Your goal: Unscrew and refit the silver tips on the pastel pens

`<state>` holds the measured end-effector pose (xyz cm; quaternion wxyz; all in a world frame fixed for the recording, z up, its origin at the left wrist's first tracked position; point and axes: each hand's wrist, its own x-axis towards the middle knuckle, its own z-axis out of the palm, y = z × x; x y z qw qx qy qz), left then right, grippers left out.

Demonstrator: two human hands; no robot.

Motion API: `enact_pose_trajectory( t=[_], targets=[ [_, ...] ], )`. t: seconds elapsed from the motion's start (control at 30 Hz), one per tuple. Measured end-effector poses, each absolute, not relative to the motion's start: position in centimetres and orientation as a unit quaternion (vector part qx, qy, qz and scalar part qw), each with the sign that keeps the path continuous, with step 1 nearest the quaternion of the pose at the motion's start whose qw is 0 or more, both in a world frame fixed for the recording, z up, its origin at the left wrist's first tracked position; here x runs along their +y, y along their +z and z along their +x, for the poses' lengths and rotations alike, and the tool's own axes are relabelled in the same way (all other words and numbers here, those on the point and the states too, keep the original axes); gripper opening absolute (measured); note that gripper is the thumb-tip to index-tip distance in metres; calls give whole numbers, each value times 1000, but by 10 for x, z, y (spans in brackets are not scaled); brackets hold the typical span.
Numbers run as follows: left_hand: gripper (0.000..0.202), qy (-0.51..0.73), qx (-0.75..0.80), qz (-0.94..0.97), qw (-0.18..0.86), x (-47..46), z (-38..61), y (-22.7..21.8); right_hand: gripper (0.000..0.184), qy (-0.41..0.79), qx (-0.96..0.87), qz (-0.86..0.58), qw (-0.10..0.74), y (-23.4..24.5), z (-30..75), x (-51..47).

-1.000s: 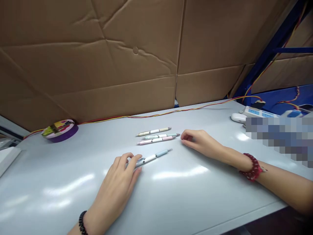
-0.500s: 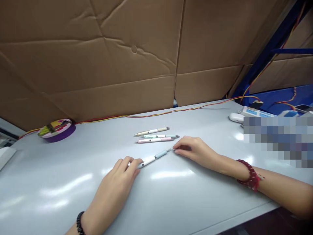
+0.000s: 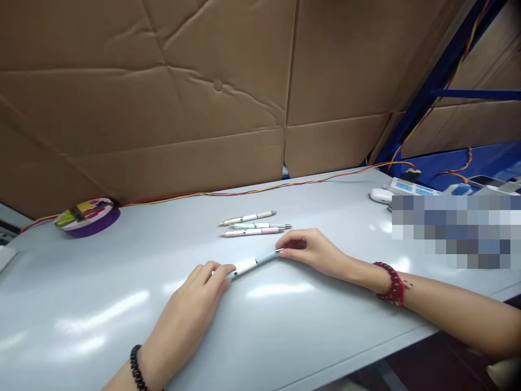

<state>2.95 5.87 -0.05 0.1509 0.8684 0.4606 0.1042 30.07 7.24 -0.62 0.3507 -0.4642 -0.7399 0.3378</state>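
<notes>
A white and light blue pen lies slanted just above the grey table. My left hand is closed round its rear end, which the fingers partly hide. At the other end, the thumb and forefinger of my right hand pinch the silver pen tip, which meets the light blue grip. Behind them lie three more pens side by side: a gold and white pen, a green and white pen and a pink and white pen.
A round purple box with a patterned lid stands at the left back. Red and yellow wires run along the cardboard. At the right are a white earphone case, a power strip and a blurred-out patch.
My right hand has brought the silver tip leftward onto the front of the light blue pen, closing the gap and covering the exposed thin end. My left hand keeps its hold. The view shifted slightly.
</notes>
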Motion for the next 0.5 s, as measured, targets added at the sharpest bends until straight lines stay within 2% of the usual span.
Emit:
enact_pose_trajectory(
  t=[0.33,0.5],
  targets=[
    [35,144,422,788,425,45,33,14,11,279,-741,-376,482,12,302,52],
    [38,144,442,700,543,39,33,17,21,145,-813,-283,487,15,303,49]
  ],
)
